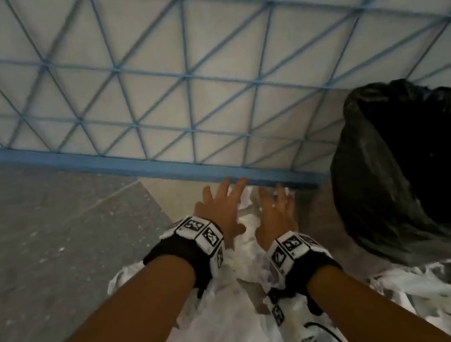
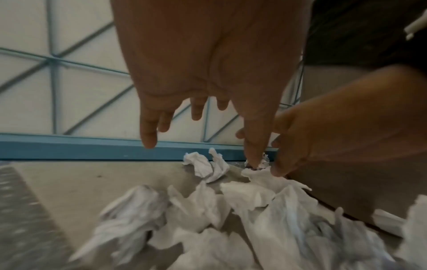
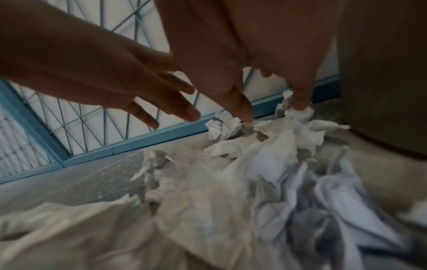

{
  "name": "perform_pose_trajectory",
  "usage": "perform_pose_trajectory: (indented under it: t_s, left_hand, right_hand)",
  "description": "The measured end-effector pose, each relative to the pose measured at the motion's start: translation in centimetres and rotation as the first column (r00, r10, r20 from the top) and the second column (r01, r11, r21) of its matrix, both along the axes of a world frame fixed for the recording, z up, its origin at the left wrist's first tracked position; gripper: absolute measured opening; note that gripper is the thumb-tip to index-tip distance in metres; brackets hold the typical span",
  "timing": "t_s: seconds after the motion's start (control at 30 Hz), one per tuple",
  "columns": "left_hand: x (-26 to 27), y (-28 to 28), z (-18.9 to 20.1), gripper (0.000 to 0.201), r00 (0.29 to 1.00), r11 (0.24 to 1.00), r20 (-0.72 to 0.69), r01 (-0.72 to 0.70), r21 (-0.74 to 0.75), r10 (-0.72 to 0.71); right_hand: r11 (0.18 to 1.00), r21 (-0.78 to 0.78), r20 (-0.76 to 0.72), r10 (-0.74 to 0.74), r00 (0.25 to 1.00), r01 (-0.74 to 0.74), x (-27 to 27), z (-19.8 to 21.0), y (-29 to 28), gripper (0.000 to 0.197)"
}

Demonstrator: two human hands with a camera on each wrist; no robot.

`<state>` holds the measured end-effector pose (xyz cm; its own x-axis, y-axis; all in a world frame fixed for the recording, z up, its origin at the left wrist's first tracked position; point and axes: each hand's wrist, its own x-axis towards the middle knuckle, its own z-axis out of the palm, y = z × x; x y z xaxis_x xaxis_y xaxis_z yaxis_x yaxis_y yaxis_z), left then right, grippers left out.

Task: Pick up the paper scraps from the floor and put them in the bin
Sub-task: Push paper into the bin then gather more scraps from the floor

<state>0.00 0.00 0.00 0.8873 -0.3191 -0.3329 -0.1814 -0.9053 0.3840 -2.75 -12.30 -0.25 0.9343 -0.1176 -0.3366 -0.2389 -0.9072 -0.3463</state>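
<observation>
Torn and crumpled white paper scraps lie in a heap on the floor under my forearms and spread right, towards the bin. The bin, lined with a black bag, stands at the right, its mouth open. My left hand hovers over the far end of the heap with fingers spread and straight, holding nothing. My right hand reaches down beside it, fingers extended. Its fingertips touch a small crumpled scrap by the blue rail. Another crumpled scrap sits between the hands.
A blue-framed lattice panel closes off the floor just beyond the hands. Grey speckled floor stretches to the left. More scraps lie in front of the bin at the lower right.
</observation>
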Motion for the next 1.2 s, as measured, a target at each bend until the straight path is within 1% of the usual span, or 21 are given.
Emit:
perform_pose_trajectory:
  t_s: [0.07, 0.13, 0.2, 0.23, 0.33, 0.37, 0.43, 0.5, 0.57, 0.63, 0.7, 0.77, 0.83, 0.9, 0.93, 0.97, 1.0, 1.03, 1.07, 1.13, 1.2]
  left_hand:
    - [0.6, -1.1, -1.0, 0.107, 0.998, 1.000, -0.064, 0.011, 0.014, -0.010]
    - [0.9, -1.6, -1.8, 0.106, 0.992, 0.995, -0.118, 0.055, 0.088, -0.044]
    - [0.2, -1.7, -2.6, 0.092, 0.983, 0.984, -0.173, 0.093, 0.149, -0.067]
    - [-0.2, -1.6, -2.7, 0.083, 0.982, 0.978, -0.172, 0.113, 0.175, -0.083]
    - [-1.7, -0.9, -3.4, 0.050, 0.996, 0.983, -0.055, 0.085, 0.163, -0.077]
    - [-2.2, -0.8, -3.4, 0.043, 0.997, 0.986, -0.017, 0.071, 0.148, -0.069]
    - [-3.1, -0.3, -3.1, 0.034, 0.998, 0.990, -0.008, 0.060, 0.131, -0.059]
    - [-4.3, 0.0, -2.7, 0.028, 0.998, 0.989, -0.045, 0.054, 0.137, -0.049]
    - [-5.4, 0.5, -1.9, 0.025, 0.995, 0.990, -0.093, 0.034, 0.136, -0.021]
    - [-6.5, 1.1, -0.7, 0.017, 0.994, 0.997, -0.110, -0.016, 0.069, 0.024]
    - [-7.5, 1.9, 0.9, 0.019, 0.991, 0.994, -0.082, -0.104, -0.017, 0.102]
    - [-7.7, 2.8, 2.7, 0.024, 0.982, 0.976, -0.019, -0.188, -0.108, 0.187]
    - [-7.8, 3.7, 4.6, 0.020, 0.971, 0.951, 0.010, -0.230, -0.207, 0.238]
    - [-8.1, 4.6, 6.0, 0.014, 0.964, 0.923, 0.017, -0.249, -0.294, 0.265]
    - [-8.5, 5.0, 6.4, 0.015, 0.962, 0.914, 0.006, -0.257, -0.313, 0.272]
    - [-8.9, 5.3, 6.5, 0.016, 0.962, 0.917, -0.013, -0.264, -0.298, 0.273]
    - [-9.2, 5.3, 6.2, 0.017, 0.964, 0.935, -0.029, -0.262, -0.238, 0.263]
    - [-9.5, 5.3, 5.5, 0.021, 0.968, 0.957, -0.044, -0.250, -0.149, 0.246]
    - [-9.8, 5.2, 4.5, 0.028, 0.971, 0.970, -0.059, -0.236, -0.053, 0.232]
    - [-10.6, 4.8, 2.5, 0.041, 0.973, 0.978, -0.118, -0.189, 0.089, 0.199]
    - [-11.4, 4.5, 0.4, 0.060, 0.973, 0.976, -0.180, -0.108, 0.190, 0.142]
  right_hand:
    - [0.999, -0.035, 0.000, 0.011, 1.000, -0.011, 0.7, -1.0, -0.4, 0.076]
    - [0.995, -0.076, -0.035, 0.055, 0.998, -0.058, 1.6, -3.1, -1.0, 0.077]
    - [0.985, -0.128, -0.134, 0.098, 0.986, -0.115, 1.5, -4.4, -1.3, 0.076]
    - [0.984, -0.140, -0.165, 0.082, 0.983, -0.106, 1.4, -4.5, -1.4, 0.074]
    - [0.978, -0.189, -0.096, 0.070, 0.993, -0.087, 0.5, -3.4, -0.9, 0.047]
    - [0.980, -0.181, -0.106, 0.064, 0.992, -0.083, 0.0, -3.2, -0.6, 0.041]
    - [0.980, -0.163, -0.138, 0.090, 0.986, -0.112, -1.1, -2.5, 0.0, 0.035]
    - [0.978, -0.145, -0.147, 0.125, 0.981, -0.147, -2.2, -2.2, 0.5, 0.033]
    - [0.986, -0.078, -0.159, 0.135, 0.978, -0.149, -3.4, -1.5, 0.9, 0.030]
    - [0.987, -0.033, -0.162, 0.150, 0.975, -0.157, -4.6, -0.4, 1.0, 0.028]
    - [0.988, 0.013, -0.138, 0.155, 0.978, -0.154, -5.6, 0.9, 1.1, 0.028]
    - [0.988, 0.080, -0.082, 0.142, 0.986, -0.135, -6.1, 2.9, 1.2, 0.030]
    - [0.982, 0.139, 0.011, 0.128, 0.992, -0.128, -6.1, 4.6, 1.3, 0.032]
    - [0.972, 0.173, 0.094, 0.146, 0.985, -0.161, -6.4, 5.7, 1.1, 0.032]
    - [0.967, 0.157, 0.099, 0.184, 0.978, -0.198, -6.9, 5.8, 1.1, 0.032]
    - [0.963, 0.110, 0.065, 0.242, 0.968, -0.248, -7.4, 5.5, 1.1, 0.034]
    - [0.951, 0.043, -0.001, 0.308, 0.951, -0.308, -7.9, 4.8, 1.0, 0.038]
    - [0.923, -0.033, -0.077, 0.380, 0.922, -0.383, -8.4, 3.8, 0.8, 0.045]
    - [0.898, -0.066, -0.149, 0.422, 0.895, -0.434, -8.7, 2.6, 0.5, 0.051]
    - [0.878, -0.028, -0.251, 0.456, 0.854, -0.478, -9.2, 0.6, 0.0, 0.058]
    - [0.847, -0.060, -0.281, 0.493, 0.823, -0.528, -9.8, -1.1, 0.2, 0.055]
